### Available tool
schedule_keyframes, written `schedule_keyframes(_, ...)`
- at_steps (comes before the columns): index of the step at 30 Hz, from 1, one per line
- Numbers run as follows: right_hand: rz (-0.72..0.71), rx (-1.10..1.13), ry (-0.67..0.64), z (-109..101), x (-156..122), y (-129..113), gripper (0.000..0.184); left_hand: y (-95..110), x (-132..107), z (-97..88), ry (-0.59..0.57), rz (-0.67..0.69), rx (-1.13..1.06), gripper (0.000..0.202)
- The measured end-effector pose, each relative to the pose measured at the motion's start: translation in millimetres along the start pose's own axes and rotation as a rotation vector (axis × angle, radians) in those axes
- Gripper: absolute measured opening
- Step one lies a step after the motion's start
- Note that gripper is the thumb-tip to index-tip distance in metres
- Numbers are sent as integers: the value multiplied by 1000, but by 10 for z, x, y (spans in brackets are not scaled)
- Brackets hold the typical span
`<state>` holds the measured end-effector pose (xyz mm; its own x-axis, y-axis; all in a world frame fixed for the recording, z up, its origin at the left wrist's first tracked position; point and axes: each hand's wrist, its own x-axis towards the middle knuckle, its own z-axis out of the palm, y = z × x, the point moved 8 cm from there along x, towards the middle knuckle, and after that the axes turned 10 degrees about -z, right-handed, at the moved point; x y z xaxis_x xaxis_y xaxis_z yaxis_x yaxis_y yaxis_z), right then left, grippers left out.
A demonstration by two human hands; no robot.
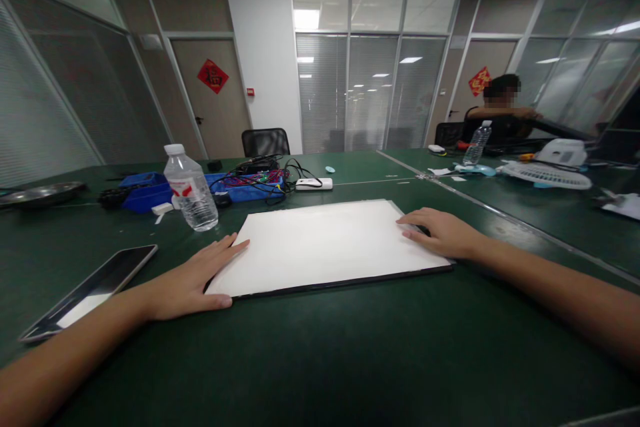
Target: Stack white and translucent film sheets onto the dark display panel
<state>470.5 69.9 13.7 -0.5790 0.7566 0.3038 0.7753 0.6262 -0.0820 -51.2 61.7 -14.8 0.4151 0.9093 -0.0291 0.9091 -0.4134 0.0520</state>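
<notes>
A flat white rectangular sheet or panel (320,240) with a dark near edge lies on the green table in front of me. My left hand (195,280) rests at its left side with fingers stretched out and apart. The thumb lies along the near left corner and the fingertips reach onto the white surface. At the right side, my right hand (440,233) lies with its thumb and forefinger apart, their tips over the edge. Both hands are open; whether the right hand's lower fingers touch the table is hidden. Left of my left forearm lies a dark-screened phone or tablet (95,287).
A clear plastic water bottle (191,190) stands beyond my left hand. Behind are blue trays (145,193) with tangled wires and a white device (314,184). A metal pan (45,195) sits far left. At right are another bottle (477,143), a white fan (550,170) and a seated person (500,113).
</notes>
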Motion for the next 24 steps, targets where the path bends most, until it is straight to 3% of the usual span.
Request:
schedule_keyframes(18, -82, 64, -19, -12, 13, -121, 50, -68, 0, 36, 2, 19, -24, 107)
schedule_keyframes(24, 296, -112, 45, -42, -42, 219, 71, -22, 10, 16, 12, -4, 2, 110)
